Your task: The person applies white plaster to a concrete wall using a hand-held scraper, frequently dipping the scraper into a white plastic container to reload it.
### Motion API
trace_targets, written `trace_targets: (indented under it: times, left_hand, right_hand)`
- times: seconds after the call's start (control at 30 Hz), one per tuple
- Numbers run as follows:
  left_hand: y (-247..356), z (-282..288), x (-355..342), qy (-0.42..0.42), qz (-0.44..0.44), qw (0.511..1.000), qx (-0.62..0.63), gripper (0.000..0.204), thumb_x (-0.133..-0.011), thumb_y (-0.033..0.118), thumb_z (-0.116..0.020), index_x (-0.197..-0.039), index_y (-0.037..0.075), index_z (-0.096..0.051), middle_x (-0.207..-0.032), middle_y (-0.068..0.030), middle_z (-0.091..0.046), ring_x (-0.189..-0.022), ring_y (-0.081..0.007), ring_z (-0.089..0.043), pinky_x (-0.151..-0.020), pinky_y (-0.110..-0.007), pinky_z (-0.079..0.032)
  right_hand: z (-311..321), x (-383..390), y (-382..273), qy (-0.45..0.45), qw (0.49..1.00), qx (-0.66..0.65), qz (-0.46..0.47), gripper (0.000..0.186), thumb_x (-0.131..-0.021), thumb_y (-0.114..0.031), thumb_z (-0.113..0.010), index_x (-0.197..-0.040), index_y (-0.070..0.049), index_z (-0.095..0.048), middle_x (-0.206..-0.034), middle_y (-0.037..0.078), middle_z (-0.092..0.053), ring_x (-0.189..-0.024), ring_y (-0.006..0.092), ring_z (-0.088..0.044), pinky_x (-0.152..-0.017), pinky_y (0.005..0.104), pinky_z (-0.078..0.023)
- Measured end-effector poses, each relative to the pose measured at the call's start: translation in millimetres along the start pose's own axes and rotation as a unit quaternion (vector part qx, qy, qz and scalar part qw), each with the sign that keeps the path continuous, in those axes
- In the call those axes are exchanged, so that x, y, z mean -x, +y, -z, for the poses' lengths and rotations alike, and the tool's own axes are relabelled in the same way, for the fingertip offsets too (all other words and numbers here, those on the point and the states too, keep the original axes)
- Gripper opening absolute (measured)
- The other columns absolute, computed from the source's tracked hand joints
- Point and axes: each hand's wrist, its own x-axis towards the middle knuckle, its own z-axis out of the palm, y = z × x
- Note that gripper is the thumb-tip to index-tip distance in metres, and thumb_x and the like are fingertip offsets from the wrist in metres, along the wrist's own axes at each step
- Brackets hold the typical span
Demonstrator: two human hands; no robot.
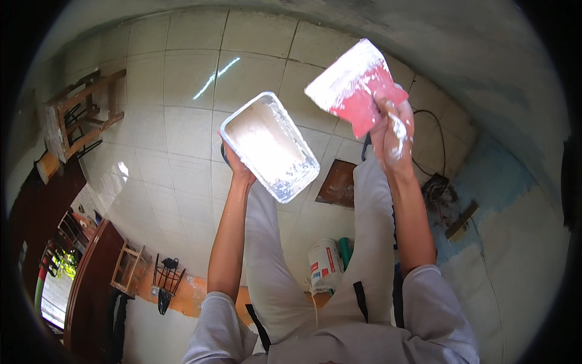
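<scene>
My left hand (238, 165) is closed on the side of a pale rectangular tub (290, 128), with most of its fingers hidden beneath. Whitish paste (262, 141) covers the inside of the tub, and thick smears cling to its near end. To the right and a little farther off, my right hand (395, 130) grips a red putty spreader (364, 100) by its narrow end. White paste coats the spreader's broad far edge, and some is smeared over my right hand. Spreader and tub are apart, both held up above the tiled floor.
Below me is a tiled floor (188, 133). A brown square board (337, 183) lies near my feet, and a white bucket (325, 262) stands near my legs. Wooden stools (85, 118) are at the left. A partly blue wall (485, 182) rises at the right, with a cable by it.
</scene>
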Motion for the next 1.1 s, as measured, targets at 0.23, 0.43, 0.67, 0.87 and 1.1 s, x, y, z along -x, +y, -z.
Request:
trace_targets:
  times: [0.23,0.43,0.67,0.87,1.1]
  left_hand:
    - [-13.3,5.9,1.6,-0.111,0.026,0.992,0.056,0.072,-0.094,0.064,-0.029,-0.139,0.009,-0.038,-0.132,-0.0096,-0.049,-0.118,-0.0239,-0.051,-0.098,-0.037,-0.046]
    - [-24.0,-30.8,21.2,-0.074,-0.001,0.995,0.066,0.071,-0.094,0.064,-0.030,-0.139,0.010,-0.037,-0.133,-0.0087,-0.048,-0.119,-0.0234,-0.049,-0.100,-0.037,-0.043]
    - [-18.9,-64.5,35.3,0.029,-0.195,0.980,-0.011,0.072,-0.093,0.065,-0.030,-0.138,0.010,-0.037,-0.133,-0.0078,-0.047,-0.119,-0.0226,-0.047,-0.102,-0.036,-0.040]
    - [-6.7,-87.4,47.5,-0.049,-0.071,0.993,0.085,0.079,-0.089,0.072,-0.029,-0.133,0.007,-0.042,-0.127,-0.0090,-0.049,-0.116,-0.0215,-0.049,-0.099,-0.036,-0.041]
    - [-26.9,-39.8,40.9,-0.060,-0.028,0.991,0.120,0.080,-0.089,0.072,-0.029,-0.134,0.007,-0.041,-0.127,-0.0093,-0.049,-0.116,-0.0220,-0.049,-0.099,-0.036,-0.041]
  right_hand:
    - [-68.3,99.1,-10.9,-0.180,0.845,0.488,0.123,0.026,-0.089,-0.001,-0.058,-0.112,0.006,-0.051,-0.089,0.020,-0.062,-0.082,0.0303,-0.064,-0.070,0.0334,-0.050]
    - [-81.6,104.4,18.5,-0.176,0.800,0.560,0.123,0.041,-0.078,0.007,-0.056,-0.117,0.011,-0.048,-0.092,0.027,-0.058,-0.079,0.0439,-0.060,-0.070,0.0446,-0.050]
    - [-81.4,106.5,14.3,-0.126,0.814,0.556,0.116,0.041,-0.074,0.011,-0.055,-0.115,0.010,-0.050,-0.092,0.031,-0.060,-0.084,0.0465,-0.059,-0.074,0.0464,-0.048]
    - [-66.9,105.4,21.2,-0.137,0.829,0.529,0.120,0.040,-0.072,0.012,-0.052,-0.111,0.011,-0.051,-0.087,0.032,-0.059,-0.082,0.0487,-0.058,-0.075,0.0471,-0.047]
    - [-66.3,110.1,25.7,-0.162,0.848,0.499,0.077,0.041,-0.072,0.012,-0.050,-0.112,0.012,-0.050,-0.087,0.032,-0.059,-0.084,0.0483,-0.059,-0.074,0.0465,-0.047]
